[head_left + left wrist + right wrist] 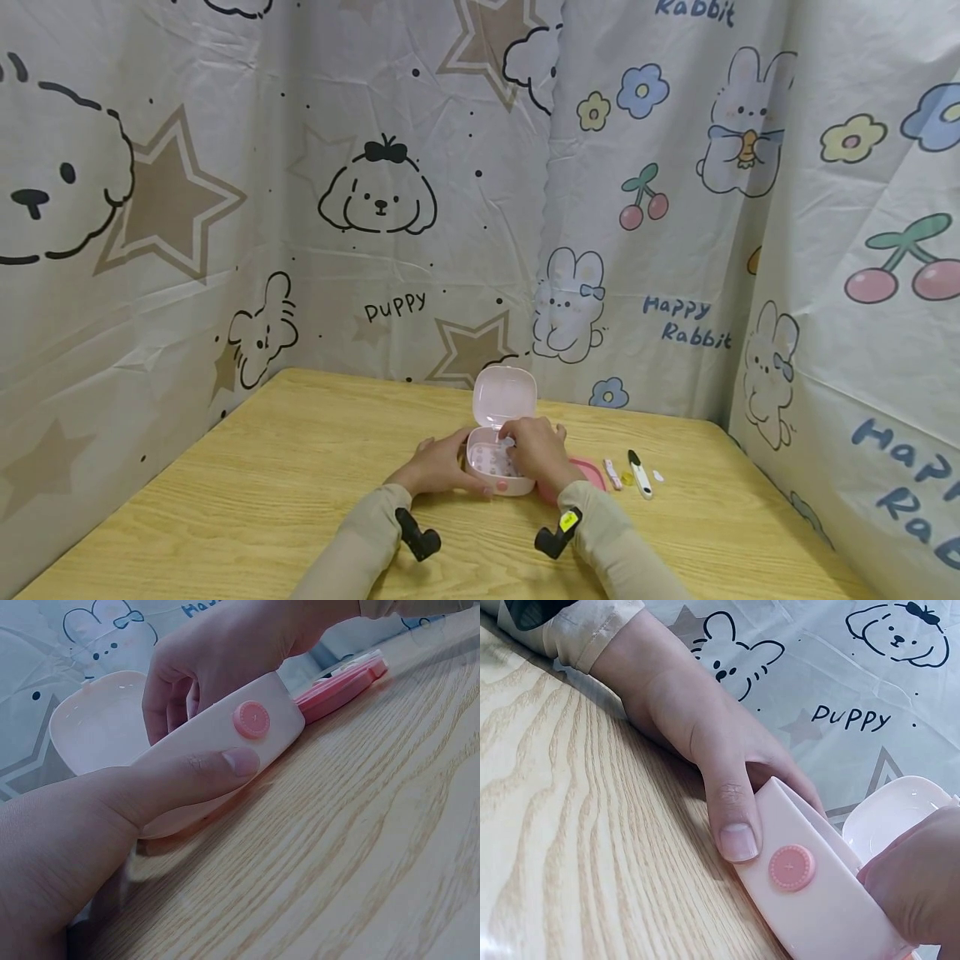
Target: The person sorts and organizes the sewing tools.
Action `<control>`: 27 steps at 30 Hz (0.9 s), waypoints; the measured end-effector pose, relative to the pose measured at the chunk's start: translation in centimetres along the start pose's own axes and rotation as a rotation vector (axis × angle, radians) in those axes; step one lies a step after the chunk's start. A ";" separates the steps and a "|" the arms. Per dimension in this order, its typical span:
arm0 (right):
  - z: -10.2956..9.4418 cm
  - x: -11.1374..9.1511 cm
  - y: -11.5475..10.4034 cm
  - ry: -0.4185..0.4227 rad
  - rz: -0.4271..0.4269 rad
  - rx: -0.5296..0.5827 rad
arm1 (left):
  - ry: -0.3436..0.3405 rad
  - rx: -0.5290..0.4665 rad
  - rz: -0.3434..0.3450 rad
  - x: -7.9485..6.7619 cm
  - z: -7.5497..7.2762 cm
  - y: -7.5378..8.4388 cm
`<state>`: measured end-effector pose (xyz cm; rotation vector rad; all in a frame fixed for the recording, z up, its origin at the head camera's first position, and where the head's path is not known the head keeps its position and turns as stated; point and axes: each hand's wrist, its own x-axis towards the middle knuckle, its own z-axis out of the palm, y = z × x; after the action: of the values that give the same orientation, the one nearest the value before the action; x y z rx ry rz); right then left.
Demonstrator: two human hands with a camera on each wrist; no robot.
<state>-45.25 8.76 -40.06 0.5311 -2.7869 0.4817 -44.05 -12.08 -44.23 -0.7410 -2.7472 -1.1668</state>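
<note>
At lower centre, a pale-pink rounded plastic box (pixel 520 487), probably light and stiff, best held by its sides, sits on the wooden desk (pixel 300 450), left hand (pixel 437 465) curled round it, right hand (pixel 540 450) inside, its grip unclear.

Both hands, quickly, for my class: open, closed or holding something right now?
Left hand: holding the pale pink, rounded plastic box.
Right hand: partly inside the box; whether it holds anything cannot be told.
</note>
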 end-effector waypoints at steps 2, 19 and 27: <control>0.0 0.0 0.0 0.003 0.003 0.005 | 0.001 0.001 -0.001 0.0 0.0 0.0; 0.0 0.1 0.0 0.014 0.008 0.011 | 0.002 -0.007 0.001 0.1 0.0 -0.1; -0.1 -0.1 0.0 0.002 0.017 0.036 | 0.002 -0.011 0.011 -0.1 -0.2 0.2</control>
<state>-45.18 8.80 -40.02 0.5148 -2.7882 0.5370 -43.91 -12.15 -44.01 -0.7545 -2.7337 -1.1813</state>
